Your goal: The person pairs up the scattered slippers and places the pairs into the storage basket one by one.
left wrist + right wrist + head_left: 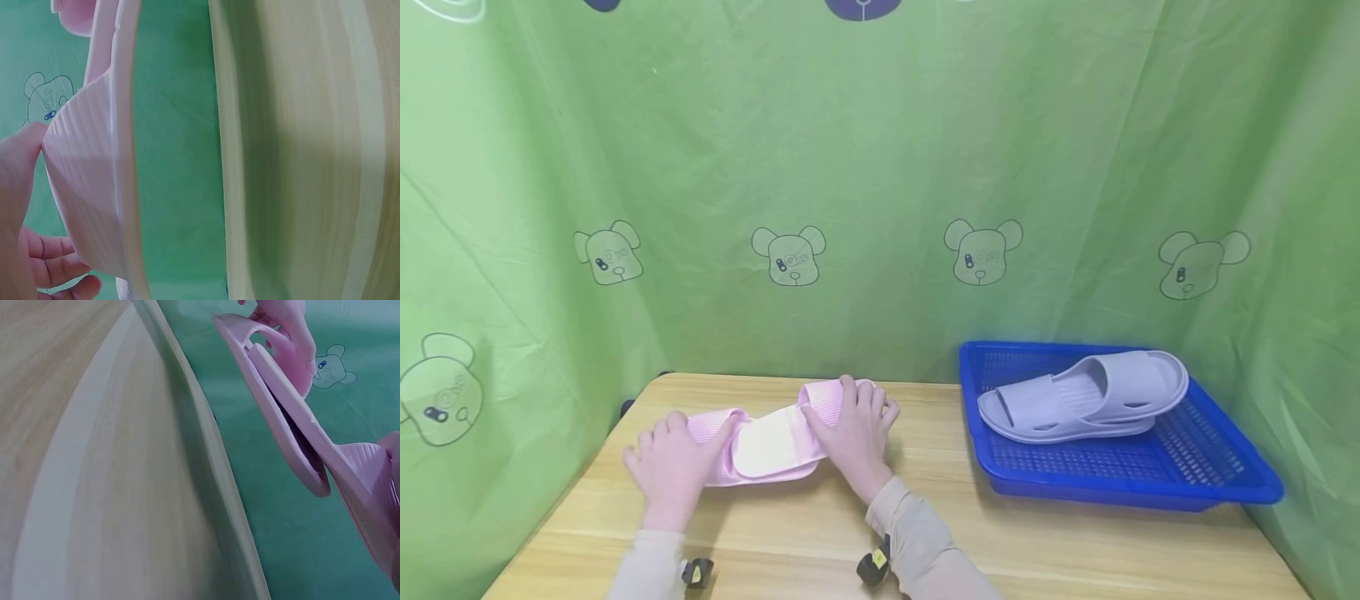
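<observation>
Two pink slippers are held above the table, one partly laid over the other. My left hand (670, 467) grips the left pink slipper (87, 181) at its ribbed strap, thumb on one side and fingers curled at the other. My right hand (857, 429) holds the right pink slipper (775, 442) around its strap end. This one's pale heel lies over the left slipper, reaching near its strap opening. In the right wrist view, the left slipper's heel (319, 481) hangs beneath the right slipper's sole. My right hand is mostly cut off there.
On the right of the wooden table (917, 500) stands a blue plastic basket (1075, 490) with perforated sides. Inside it rest two grey slippers (1030, 404), one overlapping the other. A green curtain (880, 150) with bear-face prints encloses the table behind and at both sides.
</observation>
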A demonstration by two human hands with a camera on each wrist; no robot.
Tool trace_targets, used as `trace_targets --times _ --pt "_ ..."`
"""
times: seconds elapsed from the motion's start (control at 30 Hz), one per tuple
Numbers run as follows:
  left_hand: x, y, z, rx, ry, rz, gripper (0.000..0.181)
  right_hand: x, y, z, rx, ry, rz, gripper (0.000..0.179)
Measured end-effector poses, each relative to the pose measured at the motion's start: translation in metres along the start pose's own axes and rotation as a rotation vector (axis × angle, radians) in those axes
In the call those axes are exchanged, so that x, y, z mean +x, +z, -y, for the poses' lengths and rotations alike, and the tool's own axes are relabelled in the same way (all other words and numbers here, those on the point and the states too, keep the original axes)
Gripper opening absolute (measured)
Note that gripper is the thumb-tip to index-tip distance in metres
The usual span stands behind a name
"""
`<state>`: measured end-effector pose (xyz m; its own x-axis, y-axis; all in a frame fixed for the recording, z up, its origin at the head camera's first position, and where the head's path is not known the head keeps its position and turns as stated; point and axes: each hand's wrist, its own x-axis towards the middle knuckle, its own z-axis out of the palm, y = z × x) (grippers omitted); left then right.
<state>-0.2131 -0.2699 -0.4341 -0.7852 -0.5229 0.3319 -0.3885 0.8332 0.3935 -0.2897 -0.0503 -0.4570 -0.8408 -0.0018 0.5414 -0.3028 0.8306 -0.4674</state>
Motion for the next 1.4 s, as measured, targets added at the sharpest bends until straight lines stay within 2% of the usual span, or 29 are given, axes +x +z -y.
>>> trace_targets --times 0.33,0.6,1.0,1.17,1.4 --pt "-0.001 0.004 -0.001 -0.009 0.002 -0.041 0.092 -0.003 -0.002 0.004 0.018 -0.046 -0.010 0.076" --pt "0.000 0.001 0.001 0.003 -0.014 -0.026 0.092 -0.002 -0.002 0.004 0.029 -0.082 0.016 0.068" --pt "0.004 -0.005 0.004 0.001 -0.053 -0.008 0.095 -0.004 -0.008 0.007 0.099 -0.197 0.001 0.057" --pt "0.004 -0.007 0.005 -0.009 -0.055 -0.012 0.094 -0.005 -0.010 0.009 0.106 -0.236 0.019 0.059" --pt "0.005 -0.008 0.006 -0.010 -0.053 -0.010 0.094 -0.007 -0.014 0.012 0.052 -0.292 0.100 0.069"
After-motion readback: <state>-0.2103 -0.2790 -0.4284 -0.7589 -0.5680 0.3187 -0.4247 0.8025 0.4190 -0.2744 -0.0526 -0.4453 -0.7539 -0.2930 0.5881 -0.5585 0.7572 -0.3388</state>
